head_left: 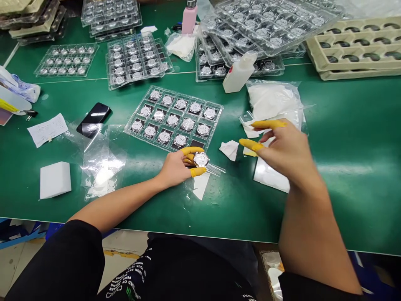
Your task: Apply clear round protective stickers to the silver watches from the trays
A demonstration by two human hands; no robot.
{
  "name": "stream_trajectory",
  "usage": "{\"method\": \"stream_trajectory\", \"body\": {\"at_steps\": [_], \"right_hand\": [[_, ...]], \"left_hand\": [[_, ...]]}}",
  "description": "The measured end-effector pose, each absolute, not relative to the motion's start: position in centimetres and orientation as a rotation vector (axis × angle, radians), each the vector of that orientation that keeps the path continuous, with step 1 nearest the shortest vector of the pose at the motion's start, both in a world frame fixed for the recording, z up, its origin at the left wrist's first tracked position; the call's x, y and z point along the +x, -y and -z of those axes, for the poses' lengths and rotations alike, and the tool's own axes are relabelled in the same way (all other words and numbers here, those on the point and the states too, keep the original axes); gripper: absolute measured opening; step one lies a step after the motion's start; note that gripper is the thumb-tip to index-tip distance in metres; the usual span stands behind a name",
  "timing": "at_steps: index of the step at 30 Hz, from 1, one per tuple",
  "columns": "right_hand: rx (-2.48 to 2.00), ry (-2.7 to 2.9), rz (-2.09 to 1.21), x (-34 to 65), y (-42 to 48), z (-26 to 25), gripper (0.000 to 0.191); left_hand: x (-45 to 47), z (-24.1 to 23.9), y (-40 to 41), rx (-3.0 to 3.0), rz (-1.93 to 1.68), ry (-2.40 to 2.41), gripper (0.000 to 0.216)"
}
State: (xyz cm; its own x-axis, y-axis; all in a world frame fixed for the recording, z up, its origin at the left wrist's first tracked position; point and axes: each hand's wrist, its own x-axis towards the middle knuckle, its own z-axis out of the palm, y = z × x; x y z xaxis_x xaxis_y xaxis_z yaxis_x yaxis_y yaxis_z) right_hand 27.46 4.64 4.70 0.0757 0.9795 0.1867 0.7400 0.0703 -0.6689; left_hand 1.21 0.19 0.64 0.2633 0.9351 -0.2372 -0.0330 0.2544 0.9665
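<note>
Fingers (189,151) of the left hand (174,169), capped in yellow finger cots (198,172), are closed around the edge of a round silver disc (201,159), its bright face turned up and left uncovered. The disc sits just beyond the lower corner of a clear plastic tray (188,97), close above a white paper strip (200,186). A thin, clear plastic tab (216,169) extends from the disc to the right. Pinching only the rim through the cots seems a good way to keep skin off the polished face.

The right hand (283,146), blurred, is raised and open, holding nothing; its yellow-capped thumb and forefinger stand well apart. Below it lies a crumpled white tissue (229,149), and beyond it is a bag of white wipes (272,100).

The tray's dark pockets hold rows of matching discs. Both hands work over a green surface (238,209). To the left are a sheet of clear film (103,159), a white foam block (55,180), a black smartphone (94,120) and a handwritten paper note (47,130). Farther ahead stand a white plastic bottle (239,72), a pink bottle (189,19), stacks of filled trays (109,12) and a beige pulp tray (354,48).
</note>
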Motion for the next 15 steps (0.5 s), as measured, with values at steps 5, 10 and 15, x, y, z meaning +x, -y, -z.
{"method": "stream_trajectory", "body": {"at_steps": [5, 10, 15], "right_hand": [[-1.590, 1.448, -0.908, 25.8, -4.0, -4.7, 0.039], [-1.480, 1.376, -1.691, 20.8, -2.1, -4.1, 0.060], [-1.453, 1.319, -1.756, 20.4, -1.9, -3.9, 0.063]], "left_hand": [[1.2, -0.7, -0.2, 1.102, -0.885, -1.088, 0.062], [1.2, -0.6, -0.1, 1.094, -0.868, -1.049, 0.067], [1.1, -0.4, -0.1, 1.114, -0.854, -1.003, 0.068]]}}
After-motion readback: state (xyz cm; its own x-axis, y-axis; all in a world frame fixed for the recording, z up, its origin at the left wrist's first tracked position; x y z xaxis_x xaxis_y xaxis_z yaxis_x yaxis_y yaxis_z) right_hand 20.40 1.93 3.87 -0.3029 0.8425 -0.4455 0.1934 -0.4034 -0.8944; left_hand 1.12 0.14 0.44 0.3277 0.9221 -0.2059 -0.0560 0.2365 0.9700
